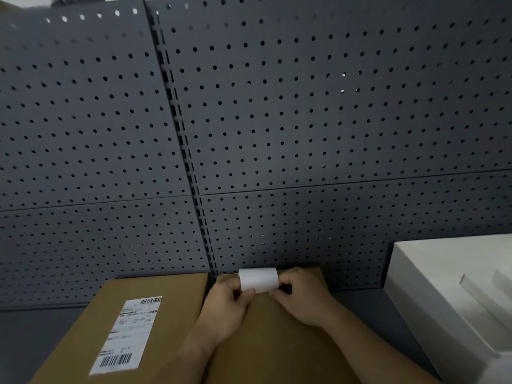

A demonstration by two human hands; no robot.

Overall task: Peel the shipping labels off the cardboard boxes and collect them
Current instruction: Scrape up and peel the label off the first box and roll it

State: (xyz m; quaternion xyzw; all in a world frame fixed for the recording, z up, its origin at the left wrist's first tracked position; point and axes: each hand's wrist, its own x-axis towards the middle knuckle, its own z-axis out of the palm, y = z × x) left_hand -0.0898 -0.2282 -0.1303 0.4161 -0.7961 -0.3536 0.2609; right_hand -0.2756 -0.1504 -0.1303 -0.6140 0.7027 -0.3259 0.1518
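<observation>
Two brown cardboard boxes lie side by side at the bottom of the head view. The left box carries a white shipping label with barcodes, stuck flat on its top. Over the right box both hands hold a curled white label with its blank side toward me. My left hand pinches its lower left edge and my right hand pinches its lower right edge. Whether the label still sticks to the box along its far edge cannot be made out.
A dark grey pegboard wall rises right behind the boxes. An open white box with a white strip inside stands at the right. Grey surface shows at the left of the boxes.
</observation>
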